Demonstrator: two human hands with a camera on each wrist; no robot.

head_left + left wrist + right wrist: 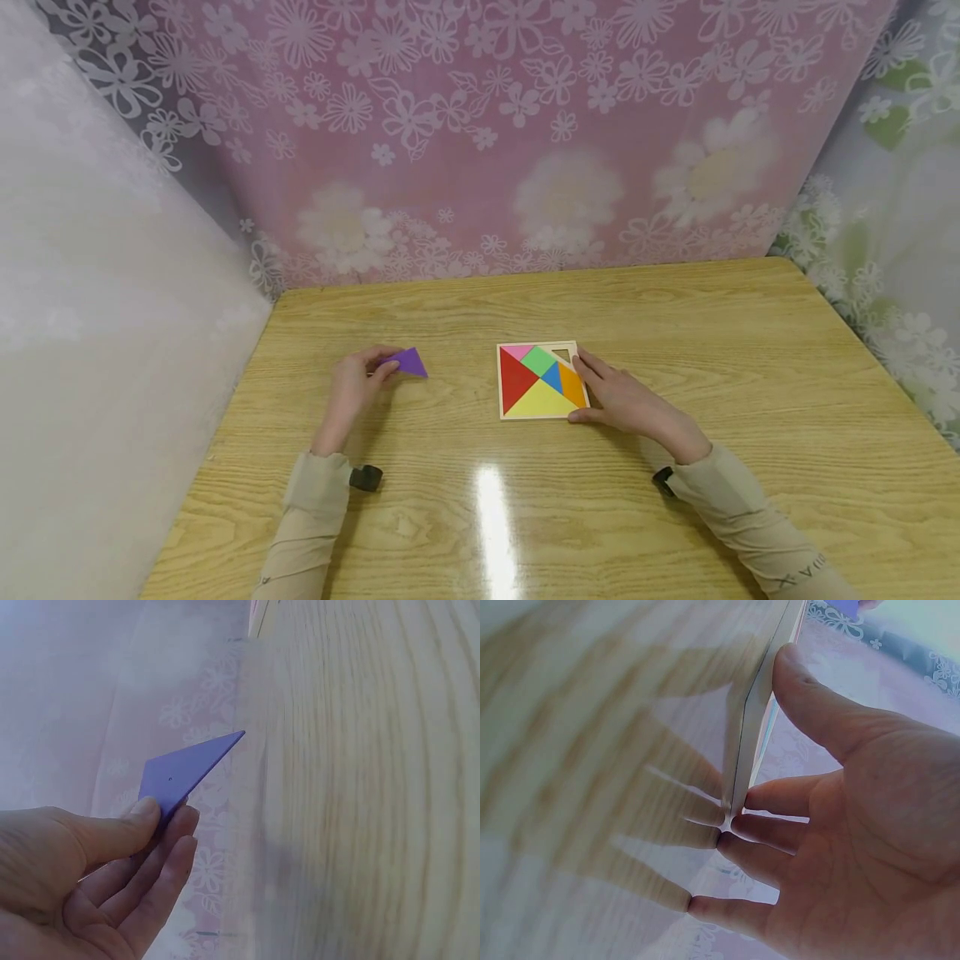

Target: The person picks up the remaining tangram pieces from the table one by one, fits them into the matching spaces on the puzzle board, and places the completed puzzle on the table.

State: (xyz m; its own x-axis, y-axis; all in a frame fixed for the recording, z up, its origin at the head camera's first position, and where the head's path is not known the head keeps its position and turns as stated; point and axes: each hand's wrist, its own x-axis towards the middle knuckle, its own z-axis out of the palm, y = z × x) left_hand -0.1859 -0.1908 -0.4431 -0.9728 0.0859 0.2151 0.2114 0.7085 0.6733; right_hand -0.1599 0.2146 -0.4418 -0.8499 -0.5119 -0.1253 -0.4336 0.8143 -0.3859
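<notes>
My left hand (pixel 354 385) pinches a purple triangle tangram piece (pixel 409 363) between thumb and fingers, over the left side of the table. In the left wrist view the purple triangle (pixel 184 774) is tilted, with one sharp corner pointing away from the fingers. My right hand (pixel 626 402) rests against the right side of a square wooden tangram tray (pixel 498 375), its fingers near the far right corner and its thumb at the near right corner. The right wrist view shows outstretched fingers (pixel 754 859) at the tray's edge, with fingertips on the table.
In the tray lie a red triangle (pixel 515 379), a yellow triangle (pixel 542 400), a green square (pixel 537 362), a blue triangle (pixel 552 377), an orange piece (pixel 572 385) and a pink piece (pixel 517 352). A bare triangular gap (pixel 562 356) shows at its far right. Flowered curtains (pixel 465 167) border the wooden table (pixel 420 467).
</notes>
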